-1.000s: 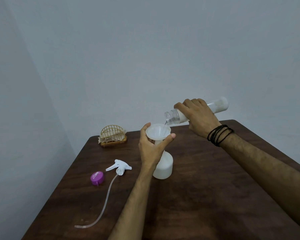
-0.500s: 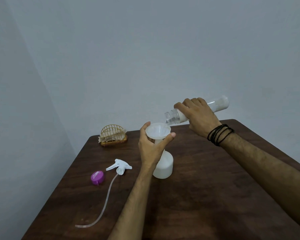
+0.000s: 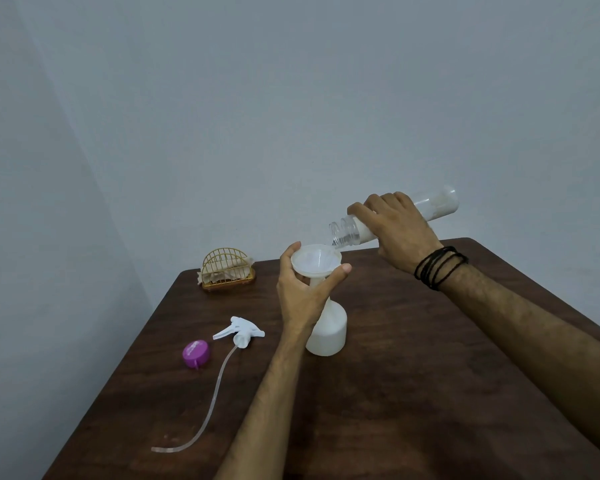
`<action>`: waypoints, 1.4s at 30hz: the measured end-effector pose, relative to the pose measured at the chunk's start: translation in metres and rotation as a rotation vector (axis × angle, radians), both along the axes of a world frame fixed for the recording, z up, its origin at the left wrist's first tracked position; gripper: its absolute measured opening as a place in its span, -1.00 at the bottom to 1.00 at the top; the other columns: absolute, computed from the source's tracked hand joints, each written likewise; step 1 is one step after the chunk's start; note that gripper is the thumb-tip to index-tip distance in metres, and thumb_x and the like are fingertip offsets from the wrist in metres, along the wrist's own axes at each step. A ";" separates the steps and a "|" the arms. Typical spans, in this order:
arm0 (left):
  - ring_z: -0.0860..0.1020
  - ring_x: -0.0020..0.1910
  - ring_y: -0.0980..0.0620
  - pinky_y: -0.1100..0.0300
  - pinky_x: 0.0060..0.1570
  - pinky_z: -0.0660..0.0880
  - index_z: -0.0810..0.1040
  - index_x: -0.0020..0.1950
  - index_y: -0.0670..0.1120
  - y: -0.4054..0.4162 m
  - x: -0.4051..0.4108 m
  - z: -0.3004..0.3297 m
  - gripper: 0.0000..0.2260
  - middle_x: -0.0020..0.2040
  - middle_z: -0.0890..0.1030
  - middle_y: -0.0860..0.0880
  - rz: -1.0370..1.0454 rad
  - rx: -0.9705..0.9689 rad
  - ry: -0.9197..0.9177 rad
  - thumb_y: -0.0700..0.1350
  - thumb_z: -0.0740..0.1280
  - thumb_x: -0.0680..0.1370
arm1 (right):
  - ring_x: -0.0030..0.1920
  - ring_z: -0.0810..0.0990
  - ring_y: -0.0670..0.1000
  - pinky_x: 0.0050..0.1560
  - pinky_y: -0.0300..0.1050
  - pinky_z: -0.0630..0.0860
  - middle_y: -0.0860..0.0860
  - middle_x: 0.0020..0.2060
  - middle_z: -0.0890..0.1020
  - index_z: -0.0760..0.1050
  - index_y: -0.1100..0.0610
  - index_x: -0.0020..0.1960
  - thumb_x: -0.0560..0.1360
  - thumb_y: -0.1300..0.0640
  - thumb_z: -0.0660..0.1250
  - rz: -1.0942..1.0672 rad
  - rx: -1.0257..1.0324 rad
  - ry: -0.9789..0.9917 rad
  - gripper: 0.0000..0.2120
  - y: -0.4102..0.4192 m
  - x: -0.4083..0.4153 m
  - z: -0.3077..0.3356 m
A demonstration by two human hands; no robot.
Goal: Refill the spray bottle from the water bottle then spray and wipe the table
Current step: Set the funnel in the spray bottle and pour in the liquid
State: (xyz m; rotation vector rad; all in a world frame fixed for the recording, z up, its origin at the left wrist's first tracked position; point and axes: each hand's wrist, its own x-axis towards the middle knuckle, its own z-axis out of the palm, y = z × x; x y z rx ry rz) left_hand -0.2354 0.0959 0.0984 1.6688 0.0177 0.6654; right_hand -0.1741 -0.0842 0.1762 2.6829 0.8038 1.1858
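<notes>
Here, head view: only one view is given, and everything below is taken from it.
Water bottle (image 3: 437,206): it is held tilted, the open neck low and just above the funnel (image 3: 315,260); it is clear plastic, probably light and a little soft, so a hard squeeze could be expected to push water out too fast.
Right hand (image 3: 397,230): it is wrapped around the middle of the water bottle, with the fingers curled over the top.
Left hand (image 3: 303,292): the funnel is gripped at its rim between thumb and fingers, and so the funnel is kept in the neck of the spray bottle (image 3: 329,332).
Spray bottle: it stands upright on the table (image 3: 430,393), near the middle, with its upper part hidden behind the left hand; it is white, stiff plastic, judged light while not full, so it could be tipped easily. The narrow neck is judged the best place for holding.
Trigger head (image 3: 242,332): it is laid on the table to the left, with its long soft tube (image 3: 208,410) curved toward the near edge; it is best taken by the white body, not by the tube.
Purple cap (image 3: 195,354): it lies beside the trigger head; a pale mark is seen on it, but it is too small to be read.
Wire holder (image 3: 228,270): it stands at the far left corner with cloth or paper inside.
Labels: no brand or readable writing is seen on either bottle.
</notes>
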 end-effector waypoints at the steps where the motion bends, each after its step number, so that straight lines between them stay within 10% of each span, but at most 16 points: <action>1: 0.43 0.31 0.07 0.05 0.30 0.52 0.35 0.48 0.03 0.000 0.000 0.000 -0.12 0.35 0.45 0.07 0.000 0.000 0.000 0.15 0.65 0.25 | -0.15 0.49 0.11 0.03 0.04 0.41 0.04 -0.09 0.53 0.45 0.07 0.22 0.26 0.41 0.34 0.000 -0.002 -0.005 -0.43 0.000 0.000 0.000; 42: 0.41 0.35 0.03 0.07 0.31 0.50 0.34 0.50 0.01 0.001 -0.002 0.003 -0.11 0.42 0.42 0.00 0.000 0.015 -0.004 0.17 0.61 0.25 | -0.10 0.51 0.14 0.08 0.07 0.41 0.08 -0.05 0.55 0.47 0.10 0.20 0.17 0.49 0.30 0.028 -0.027 -0.097 -0.36 0.010 -0.004 0.016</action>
